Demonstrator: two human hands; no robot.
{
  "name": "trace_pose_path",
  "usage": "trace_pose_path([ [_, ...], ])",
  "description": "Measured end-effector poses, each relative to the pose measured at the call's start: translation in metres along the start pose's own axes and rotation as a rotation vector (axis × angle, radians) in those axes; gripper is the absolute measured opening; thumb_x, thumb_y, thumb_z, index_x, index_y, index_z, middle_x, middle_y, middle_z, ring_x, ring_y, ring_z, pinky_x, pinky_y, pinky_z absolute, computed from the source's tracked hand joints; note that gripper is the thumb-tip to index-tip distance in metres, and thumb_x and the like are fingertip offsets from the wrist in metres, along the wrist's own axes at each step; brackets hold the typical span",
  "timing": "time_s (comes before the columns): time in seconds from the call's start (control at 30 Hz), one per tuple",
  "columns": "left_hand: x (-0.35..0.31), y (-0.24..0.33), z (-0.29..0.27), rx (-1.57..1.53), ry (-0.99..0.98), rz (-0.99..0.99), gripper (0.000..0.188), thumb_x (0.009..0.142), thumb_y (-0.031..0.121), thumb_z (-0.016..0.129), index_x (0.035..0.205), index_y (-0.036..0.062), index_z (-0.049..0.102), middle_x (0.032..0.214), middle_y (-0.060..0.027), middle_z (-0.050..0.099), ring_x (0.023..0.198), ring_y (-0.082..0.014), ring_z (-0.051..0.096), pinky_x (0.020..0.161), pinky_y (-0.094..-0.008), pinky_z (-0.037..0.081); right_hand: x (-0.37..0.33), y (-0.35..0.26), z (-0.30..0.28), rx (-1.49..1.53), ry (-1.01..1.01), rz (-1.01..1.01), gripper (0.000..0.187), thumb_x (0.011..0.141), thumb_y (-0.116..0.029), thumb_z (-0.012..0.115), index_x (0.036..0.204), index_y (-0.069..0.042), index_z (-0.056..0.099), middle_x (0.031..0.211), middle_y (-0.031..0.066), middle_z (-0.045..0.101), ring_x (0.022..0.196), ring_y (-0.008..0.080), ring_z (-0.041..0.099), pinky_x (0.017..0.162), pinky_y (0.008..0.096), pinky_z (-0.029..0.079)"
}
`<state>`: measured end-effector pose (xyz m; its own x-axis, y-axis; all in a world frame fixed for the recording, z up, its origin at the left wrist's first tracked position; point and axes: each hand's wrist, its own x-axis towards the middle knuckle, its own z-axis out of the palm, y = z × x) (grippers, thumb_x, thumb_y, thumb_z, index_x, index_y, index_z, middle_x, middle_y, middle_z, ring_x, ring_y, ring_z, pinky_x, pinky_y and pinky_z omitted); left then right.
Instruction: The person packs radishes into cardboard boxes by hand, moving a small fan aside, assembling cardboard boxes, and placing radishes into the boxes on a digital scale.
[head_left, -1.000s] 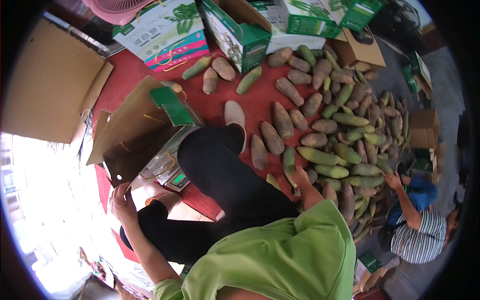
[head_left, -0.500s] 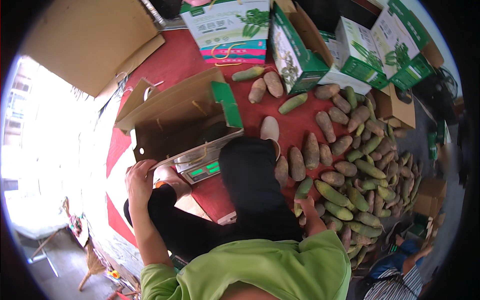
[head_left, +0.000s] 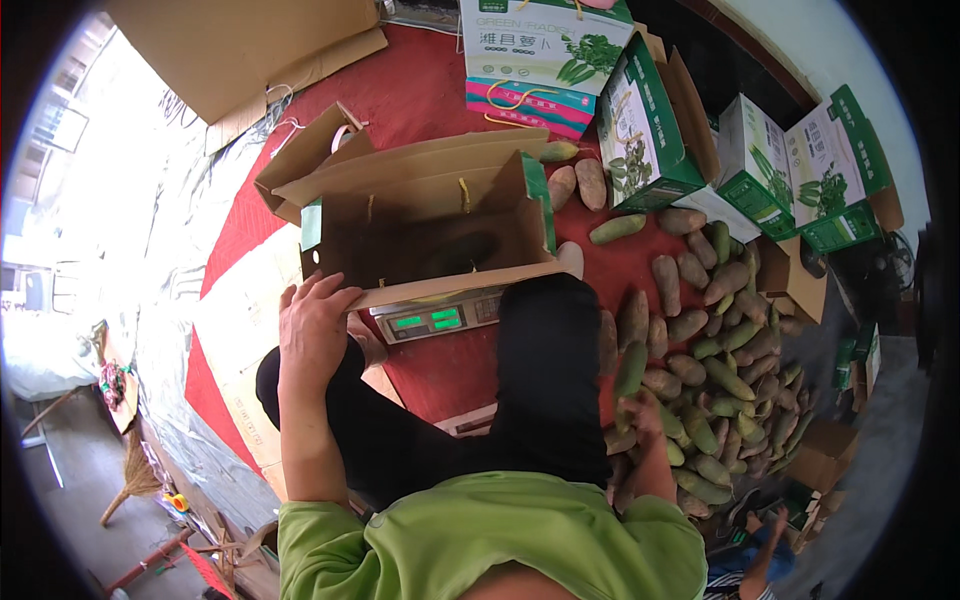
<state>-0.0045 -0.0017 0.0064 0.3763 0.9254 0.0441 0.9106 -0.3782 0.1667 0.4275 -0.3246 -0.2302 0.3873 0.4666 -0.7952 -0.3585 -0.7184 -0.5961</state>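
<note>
My left hand [head_left: 318, 318] grips the near left corner of an open cardboard box [head_left: 400, 205], fingers over its front edge. The box rests on a scale [head_left: 440, 315] with lit green digits, in front of my knees. In its shadowed inside lies a dark, long shape, perhaps a radish. On the right, my right hand [head_left: 646, 412] is closed around the lower end of a green radish [head_left: 630, 370], which points away from me. A pile of green radishes [head_left: 728, 378], several coated in brown soil, spreads beside that hand.
Green-and-white printed cartons [head_left: 655, 120] stand at the back right, with a pink-and-blue box [head_left: 530, 105] near them. A large cardboard sheet [head_left: 240, 50] is at the far left. Red carpet [head_left: 420, 90] covers the floor. Another person's arm [head_left: 765, 555] shows at the lower right.
The view has shifted, and the box now sits squarer over the scale. My right hand has lifted the radish, which shows more of its length. My left hand stays on the box edge.
</note>
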Motion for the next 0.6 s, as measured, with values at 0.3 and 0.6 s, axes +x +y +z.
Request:
trace_pose_path([
  [0.3,-0.001,-0.001,-0.004,-0.096,-0.023,0.021,0.029,0.073,0.001,0.054,0.096,0.0097,0.068,0.103,-0.0097,0.064,0.105,-0.0315,0.056,0.090,-0.0409,0.041,-0.099,-0.275,0.092,-0.331,-0.078,-0.788,0.056,0.065,-0.010,0.074,0.116,-0.002,0.052,0.105,0.0040,0.057,0.098,0.0161,0.052,0.088,0.0299,0.042],
  [0.6,-0.002,-0.007,-0.005,-0.122,-0.002,0.004,0.025,0.074,0.002,0.054,0.094,0.0092,0.068,0.093,-0.0066,0.066,0.091,-0.0271,0.060,0.083,-0.0383,0.043,-0.134,-0.379,0.269,-1.368,-0.391,-1.288,0.053,0.058,-0.023,0.073,0.105,-0.003,0.057,0.100,0.0103,0.057,0.102,0.0285,0.051,0.086,0.0393,0.042],
])
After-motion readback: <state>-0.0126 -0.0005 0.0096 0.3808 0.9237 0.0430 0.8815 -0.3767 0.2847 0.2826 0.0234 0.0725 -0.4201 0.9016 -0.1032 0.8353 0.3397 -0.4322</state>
